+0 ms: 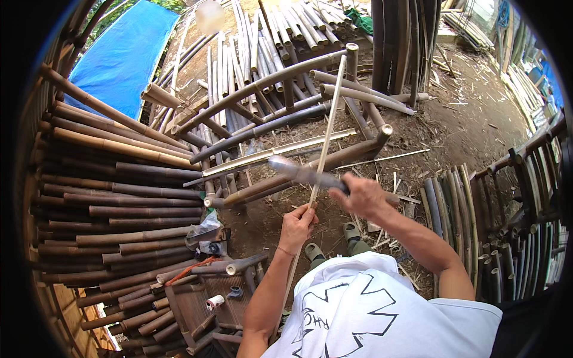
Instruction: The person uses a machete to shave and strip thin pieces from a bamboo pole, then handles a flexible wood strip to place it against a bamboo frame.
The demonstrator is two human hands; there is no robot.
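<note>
A long, thin bamboo strip (pixel 327 140) rises in front of me, its lower part running down along my left forearm. My left hand (pixel 297 224) pinches it in closed fingers. My right hand (pixel 364 196) is wrapped around the handle of a large knife (pixel 295 172), whose blade points left and is blurred. The blade crosses the strip just above my left hand; whether they touch I cannot tell. Beyond the knife stands a dark bamboo frame (pixel 352 156) of jointed poles. A pale split bamboo length (pixel 262 156) lies across it.
Dark bamboo poles (pixel 143 212) are stacked at my left, and cut lengths (pixel 262 53) lie on the ground ahead. A bamboo stool (pixel 224 295) with a small can (pixel 215 302) stands at lower left. Upright poles (pixel 456 209) line the right. Shavings litter the dirt floor (pixel 453 128).
</note>
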